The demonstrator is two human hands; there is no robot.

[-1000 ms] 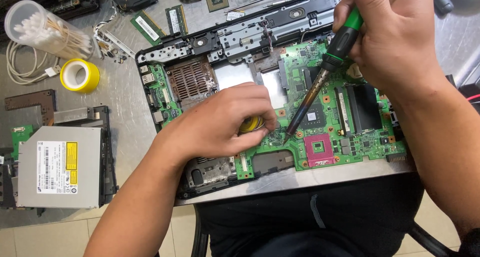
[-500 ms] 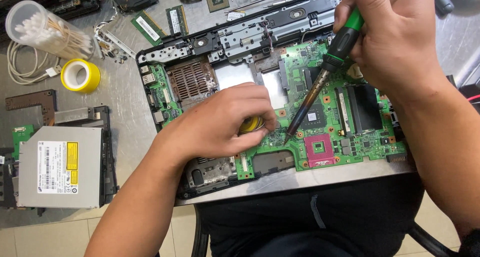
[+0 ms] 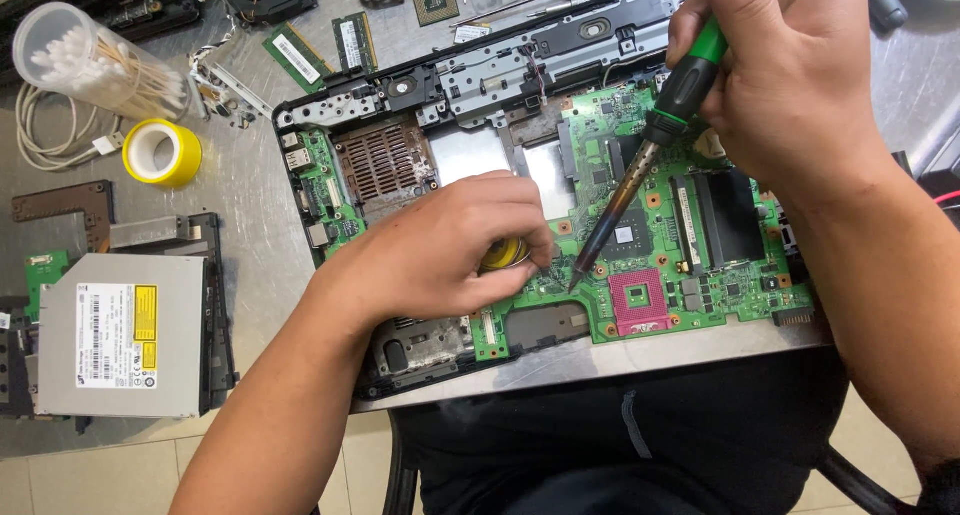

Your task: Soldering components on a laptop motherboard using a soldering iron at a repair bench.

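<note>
**Soldering on an opened laptop board**

Grey metal surface point(image 3: 240, 205) carries all the things we see, and our dark trousers show under its front edge. In the middle lies an opened laptop base point(image 3: 400, 100) with its green motherboard point(image 3: 700, 265) uncovered.

Our right hand point(image 3: 790, 75) is closed in a fist around the green and black handle of a soldering iron point(image 3: 640, 175). The iron is tilted, and its tip touches the board just left of the pink processor socket point(image 3: 637, 302).

Our left hand point(image 3: 440, 250) rests on the left part of the board. Its fingers are curled and pinch a small yellow spool point(image 3: 505, 253), which is mostly hidden under them. We cannot tell if a wire goes from the spool to the tip.

At the far left, a clear plastic tube point(image 3: 90, 60) lies on its side, and it is filled with cotton swabs. Just beside it there is a roll of yellow tape point(image 3: 160, 153), with a white cable point(image 3: 50, 145) near it. A silver optical drive point(image 3: 115, 335) lies at the front left. Two green memory modules point(image 3: 320, 50) are behind the laptop base.
</note>
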